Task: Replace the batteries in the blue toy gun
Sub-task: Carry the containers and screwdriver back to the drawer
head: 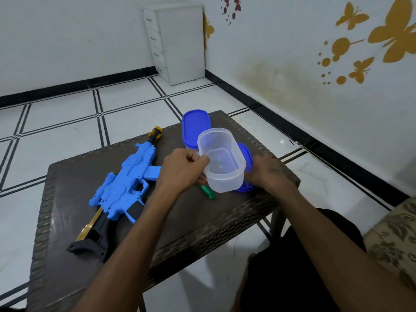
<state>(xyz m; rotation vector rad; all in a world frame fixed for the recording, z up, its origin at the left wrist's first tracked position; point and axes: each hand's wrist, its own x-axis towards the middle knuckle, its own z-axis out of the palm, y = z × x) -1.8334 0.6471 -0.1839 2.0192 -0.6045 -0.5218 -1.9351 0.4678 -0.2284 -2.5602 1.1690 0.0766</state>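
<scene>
The blue toy gun (128,181) with a black and gold stock lies on the left half of the dark table (202,221). My left hand (181,168) grips the rim of a clear empty plastic container (222,161), lifted and tilted toward me. My right hand (266,174) holds the container's blue lid (246,167) behind and right of it. A green-handled screwdriver (208,192) lies on the table just below the container, partly hidden by my left hand.
A second container with a blue lid (195,127) stands shut at the table's far edge. White tiled floor surrounds the table. A white drawer unit (175,41) stands in the far corner. A patterned seat (398,233) is at the right.
</scene>
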